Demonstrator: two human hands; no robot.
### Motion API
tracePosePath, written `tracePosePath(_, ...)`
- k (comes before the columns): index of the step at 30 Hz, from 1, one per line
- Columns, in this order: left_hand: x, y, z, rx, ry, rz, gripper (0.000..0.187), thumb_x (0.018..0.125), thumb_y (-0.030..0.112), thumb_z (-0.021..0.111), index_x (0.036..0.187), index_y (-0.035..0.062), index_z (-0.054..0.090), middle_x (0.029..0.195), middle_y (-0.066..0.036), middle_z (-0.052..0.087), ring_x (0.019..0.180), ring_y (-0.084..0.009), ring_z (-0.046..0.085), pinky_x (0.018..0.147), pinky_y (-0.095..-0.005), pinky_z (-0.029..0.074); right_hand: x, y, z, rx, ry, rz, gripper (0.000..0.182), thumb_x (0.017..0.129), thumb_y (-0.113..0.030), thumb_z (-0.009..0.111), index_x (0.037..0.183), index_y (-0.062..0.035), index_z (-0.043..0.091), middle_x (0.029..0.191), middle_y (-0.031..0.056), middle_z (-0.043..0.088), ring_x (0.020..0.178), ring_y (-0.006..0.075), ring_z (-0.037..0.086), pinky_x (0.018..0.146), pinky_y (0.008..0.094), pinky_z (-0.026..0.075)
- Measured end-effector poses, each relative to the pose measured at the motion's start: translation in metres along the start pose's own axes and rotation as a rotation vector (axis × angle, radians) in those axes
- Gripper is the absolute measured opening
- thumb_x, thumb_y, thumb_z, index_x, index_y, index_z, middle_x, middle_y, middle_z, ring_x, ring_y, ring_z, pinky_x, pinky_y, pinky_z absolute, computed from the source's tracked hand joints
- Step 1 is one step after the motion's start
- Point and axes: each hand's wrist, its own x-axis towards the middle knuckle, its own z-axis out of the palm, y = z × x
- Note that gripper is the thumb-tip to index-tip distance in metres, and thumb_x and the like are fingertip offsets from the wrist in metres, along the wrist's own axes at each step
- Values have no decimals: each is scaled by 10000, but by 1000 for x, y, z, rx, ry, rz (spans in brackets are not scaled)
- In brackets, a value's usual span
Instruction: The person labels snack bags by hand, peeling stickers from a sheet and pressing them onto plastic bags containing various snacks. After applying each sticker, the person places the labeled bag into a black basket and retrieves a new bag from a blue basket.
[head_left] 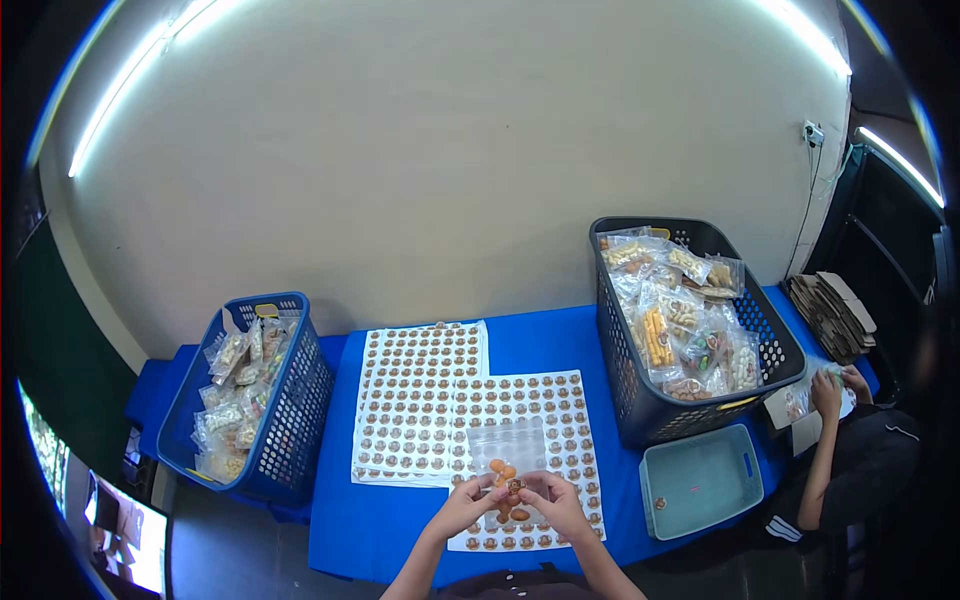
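Note:
A clear plastic bag of round orange-brown snacks lies over the sticker sheets, its upper part flat and see-through. My left hand pinches the bag's left side, fingers closed. From the other side my right hand is closed too, thumb and fingertips at a small round brown sticker on the bag's front. Both thumbs nearly meet there. Beneath are white sheets with rows of the same round stickers, one sheet at the left and another overlapping it at the right.
A blue basket of filled bags stands left. At the right is a black basket piled with snack bags, with a grey-green tub in front. Another person handles a bag at far right, near stacked brown cardboard. A blue cloth covers the table.

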Motion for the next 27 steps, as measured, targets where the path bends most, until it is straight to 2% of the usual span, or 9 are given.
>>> tracePosePath(3,-1,0,-10,74,-42,-5,341,861,223,518,1100,-20,494,956,-66,588,840,-101,570,695,-203,450,0,1,1,40,-8,14,199,808,-55,564,993,15,540,911,60,592,822,100,565,713,234,460)
tracePosePath(6,8,-2,-8,104,227,268,324,865,213,510,1111,1,499,919,-53,599,800,-84,561,684,-199,446,0,4,2,60,-14,24,198,806,-42,561,991,25,540,903,59,584,808,109,565,719,251,470)
tracePosePath(8,12,5,-2,-9,395,282,246,870,207,499,1001,6,557,830,-46,608,733,-77,555,674,-209,444,-3,6,5,75,-48,39,220,793,-63,584,993,17,543,892,50,583,794,98,554,711,236,454)
tracePosePath(11,18,6,3,-67,481,371,215,869,192,495,848,-4,583,752,-42,606,697,-85,559,638,-218,444,-3,-2,10,-293,0,-76,314,746,-134,650,1004,6,540,862,52,583,803,110,528,735,264,418)
tracePosePath(15,13,12,4,322,476,363,172,837,138,521,781,-9,591,698,-70,612,668,-123,585,621,-259,459,4,-33,14,-509,357,-377,338,660,-140,703,957,-44,576,816,29,580,683,119,504,690,247,377)
tracePosePath(18,11,13,3,535,327,350,145,821,140,535,807,11,600,718,-84,617,651,-178,603,587,-270,456,11,-39,4,-709,170,-411,248,662,-157,703,863,-51,604,752,35,586,647,139,508,675,259,379)
tracePosePath(19,12,12,5,604,301,467,129,808,145,547,816,33,609,716,-87,613,632,-210,602,558,-274,453,12,-48,9,-788,134,-482,159,686,-147,685,766,-33,610,676,58,578,583,145,506,596,263,393)
tracePosePath(26,6,16,1,719,625,429,111,755,187,603,736,84,641,643,-61,602,567,-197,583,517,-282,435,22,-47,38,-689,58,-367,122,740,-90,620,704,17,574,625,82,553,530,128,500,497,255,391)
tracePosePath(27,6,13,-5,857,689,574,88,741,161,608,725,83,643,640,-58,605,539,-193,572,495,-282,421,23,-44,42,-691,33,-360,133,770,-134,580,719,-13,560,635,94,546,556,201,538,518,301,414)
